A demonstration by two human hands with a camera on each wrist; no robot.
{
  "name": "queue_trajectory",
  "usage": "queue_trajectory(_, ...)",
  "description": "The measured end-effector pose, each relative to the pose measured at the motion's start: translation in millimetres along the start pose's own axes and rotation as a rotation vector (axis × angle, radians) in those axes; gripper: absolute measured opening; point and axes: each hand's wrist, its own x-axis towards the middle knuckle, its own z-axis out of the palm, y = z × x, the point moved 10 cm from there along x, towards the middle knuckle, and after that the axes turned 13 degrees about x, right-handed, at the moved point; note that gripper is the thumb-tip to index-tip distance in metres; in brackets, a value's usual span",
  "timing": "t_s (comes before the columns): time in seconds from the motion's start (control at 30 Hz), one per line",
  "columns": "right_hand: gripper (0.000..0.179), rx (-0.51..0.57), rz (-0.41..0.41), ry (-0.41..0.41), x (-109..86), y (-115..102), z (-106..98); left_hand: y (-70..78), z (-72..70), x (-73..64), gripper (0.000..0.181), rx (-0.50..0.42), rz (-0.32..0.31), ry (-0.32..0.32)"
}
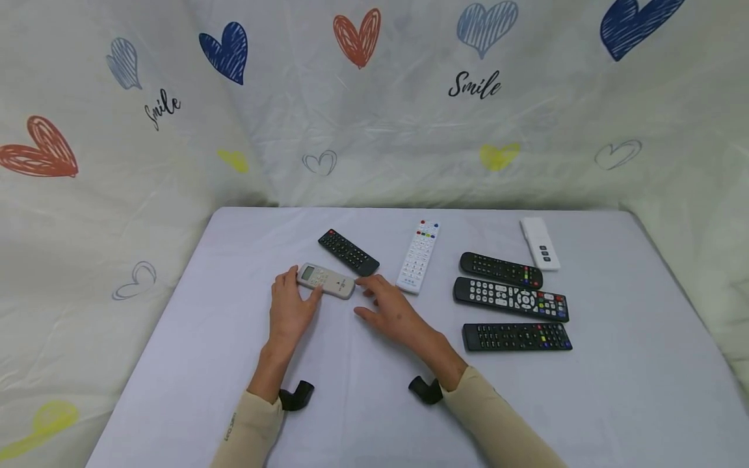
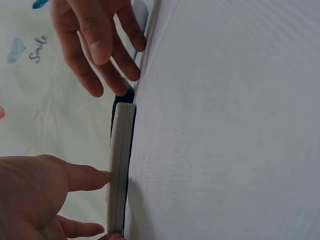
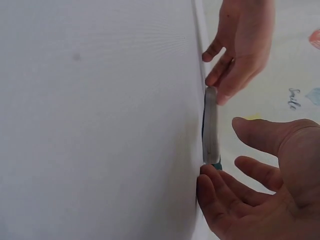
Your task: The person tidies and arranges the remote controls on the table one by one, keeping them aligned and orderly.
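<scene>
On the white table, a small grey air-conditioner remote [image 1: 335,284] with a little screen lies at a slant. My left hand [image 1: 289,313] holds its left end, thumb along the near edge and fingers round the far corner. Seen from the left wrist, the thumb of that hand touches the side of the grey remote [image 2: 119,165]. My right hand [image 1: 396,316] hovers at the right end, fingers loosely bent and thumb apart. In the right wrist view, the right hand [image 3: 270,185] has its fingertips close to the remote's end; whether they touch it I cannot tell.
Just behind lies a black remote [image 1: 349,252], with a white remote [image 1: 419,257] to its right. Several black remotes [image 1: 510,299] are stacked in rows farther right, below a white remote with few buttons [image 1: 539,244]. A heart-printed cloth [image 1: 386,117] hangs behind the table.
</scene>
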Motion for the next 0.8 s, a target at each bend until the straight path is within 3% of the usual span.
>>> queue_trajectory(0.57,0.067,0.021,0.048,-0.037,6.9,-0.6,10.3,-6.2,-0.3,3.8,0.074,-0.040,0.032,-0.001)
queue_trajectory(0.8,0.064,0.038,0.030,-0.020,8.7,-0.8,10.9,-9.0,1.0,4.9,0.076,-0.082,0.034,-0.010)
